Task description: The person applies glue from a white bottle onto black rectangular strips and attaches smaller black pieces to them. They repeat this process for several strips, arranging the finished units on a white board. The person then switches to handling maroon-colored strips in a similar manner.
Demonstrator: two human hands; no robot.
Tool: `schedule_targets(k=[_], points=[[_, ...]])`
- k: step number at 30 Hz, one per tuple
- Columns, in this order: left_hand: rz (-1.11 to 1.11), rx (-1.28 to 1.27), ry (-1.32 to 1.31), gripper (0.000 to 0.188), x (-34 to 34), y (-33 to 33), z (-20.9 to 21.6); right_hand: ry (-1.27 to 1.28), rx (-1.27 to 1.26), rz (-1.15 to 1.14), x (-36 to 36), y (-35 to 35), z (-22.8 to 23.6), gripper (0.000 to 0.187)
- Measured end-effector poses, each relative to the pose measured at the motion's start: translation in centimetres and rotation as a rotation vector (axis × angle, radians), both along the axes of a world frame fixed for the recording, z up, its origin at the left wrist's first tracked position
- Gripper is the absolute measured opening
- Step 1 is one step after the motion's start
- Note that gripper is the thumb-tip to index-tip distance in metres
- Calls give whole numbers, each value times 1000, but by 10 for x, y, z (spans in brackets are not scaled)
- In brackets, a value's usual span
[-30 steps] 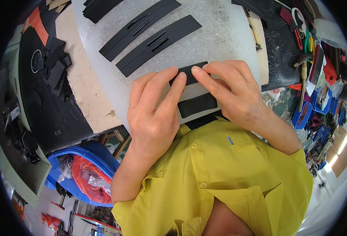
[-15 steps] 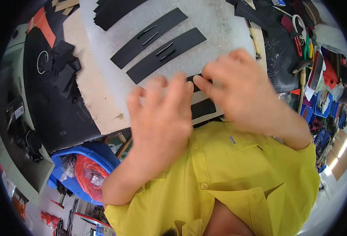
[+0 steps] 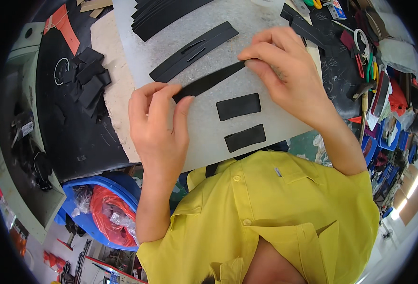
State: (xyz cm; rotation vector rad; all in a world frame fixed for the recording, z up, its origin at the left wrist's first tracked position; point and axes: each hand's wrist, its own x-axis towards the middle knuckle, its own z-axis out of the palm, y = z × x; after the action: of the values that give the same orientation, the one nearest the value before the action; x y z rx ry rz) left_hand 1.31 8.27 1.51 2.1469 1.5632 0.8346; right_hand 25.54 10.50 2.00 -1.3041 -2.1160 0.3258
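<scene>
Strip [image 3: 211, 81] is pinched endwise by left hand [image 3: 157, 116] and right hand [image 3: 284, 71], likely for tautness. Pieces [image 3: 239, 107] lie near the worktop's [image 3: 67, 156] front edge.

Worn on the head, the wide fisheye camera looks steeply down past the yellow button-front cloth shirt [image 3: 284, 208] at the near side onto a flat greyish-white sheet [image 3: 202, 118]. It sits near enough to frame the bare left hand [image 3: 157, 118] and bare right hand [image 3: 284, 71] large mid-view, spanning from a blue plastic tub [image 3: 129, 189] at left to right-hand clutter [image 3: 389, 151], seemingly bins, warped near the rim.
</scene>
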Motion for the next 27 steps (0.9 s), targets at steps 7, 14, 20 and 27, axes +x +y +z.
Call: schedule_targets(k=[7,14,20,27], points=[[16,-5,-192,21,25,1,-2,-160,-61,-70,-12,-12,13,19],[-174,124,-225,29,23,9,-13,27,-100,45,-6,-30,-3,50],[-276,142,-146,32,19,12,-16,15,-70,110,-4,-32,-11,63],[-257,125,-114,30,22,13,-14,-64,3,126,-5,-32,-17,57]])
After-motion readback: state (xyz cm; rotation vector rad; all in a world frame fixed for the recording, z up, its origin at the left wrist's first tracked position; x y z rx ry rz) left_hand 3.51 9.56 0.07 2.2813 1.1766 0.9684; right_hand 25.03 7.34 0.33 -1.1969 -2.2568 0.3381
